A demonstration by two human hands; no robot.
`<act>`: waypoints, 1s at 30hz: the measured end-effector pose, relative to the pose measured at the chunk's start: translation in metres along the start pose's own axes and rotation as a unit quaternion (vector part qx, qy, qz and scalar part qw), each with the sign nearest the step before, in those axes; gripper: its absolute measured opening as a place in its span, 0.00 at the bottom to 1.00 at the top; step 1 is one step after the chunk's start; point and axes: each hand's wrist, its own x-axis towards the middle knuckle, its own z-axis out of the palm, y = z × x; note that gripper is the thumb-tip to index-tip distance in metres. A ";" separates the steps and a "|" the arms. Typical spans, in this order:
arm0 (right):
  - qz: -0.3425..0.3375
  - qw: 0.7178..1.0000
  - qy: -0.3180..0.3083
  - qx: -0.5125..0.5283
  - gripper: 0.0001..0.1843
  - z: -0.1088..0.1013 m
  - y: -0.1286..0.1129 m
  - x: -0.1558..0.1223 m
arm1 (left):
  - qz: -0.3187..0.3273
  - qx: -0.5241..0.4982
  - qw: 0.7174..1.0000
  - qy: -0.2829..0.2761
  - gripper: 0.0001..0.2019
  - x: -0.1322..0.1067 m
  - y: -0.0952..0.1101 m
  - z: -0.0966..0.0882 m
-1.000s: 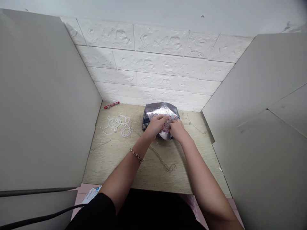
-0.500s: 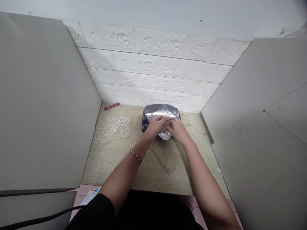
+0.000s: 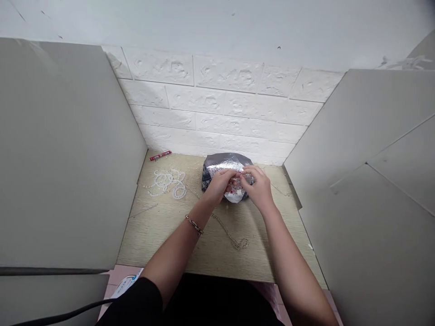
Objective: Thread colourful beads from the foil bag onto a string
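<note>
Bag [image 3: 228, 159]: silver-lined, on the table [image 3: 149, 244] before you, small beads [image 3: 234, 191] inside.
Left hand [image 3: 219, 186]: your fingertips pinched over the beads; cannot tell on what.
Right hand [image 3: 261, 188]: your fingertips beside it, narrow, grip unclear.

The left grey panel [image 3: 68, 158] and right grey panel [image 3: 360, 203] block sideways reach, and the white brick-patterned wall [image 3: 209, 104] closes the way behind the foil-lined pouch [image 3: 226, 160] at centre. My left hand [image 3: 219, 184] and right hand [image 3: 258, 186] crowd its mouth. White bead strands [image 3: 179, 192] clutter centre-left; at lower left, bare tabletop [image 3: 146, 240] between left panel and my left forearm [image 3: 180, 246] leaves room to pass.
</note>
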 end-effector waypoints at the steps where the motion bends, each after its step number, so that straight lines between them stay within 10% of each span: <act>1: 0.000 1.000 -0.003 -0.002 0.05 0.000 0.000 0.000 | 0.004 0.003 1.000 -0.001 0.08 0.001 -0.001 -0.001; 24: 0.044 0.997 -0.067 -0.008 0.04 -0.006 -0.002 -0.001 | 0.006 0.074 0.997 -0.008 0.07 0.005 -0.005 -0.005; 30: 0.222 0.949 0.001 0.225 0.03 0.000 -0.005 0.001 | 0.007 0.089 0.996 0.001 0.09 -0.001 0.002 0.000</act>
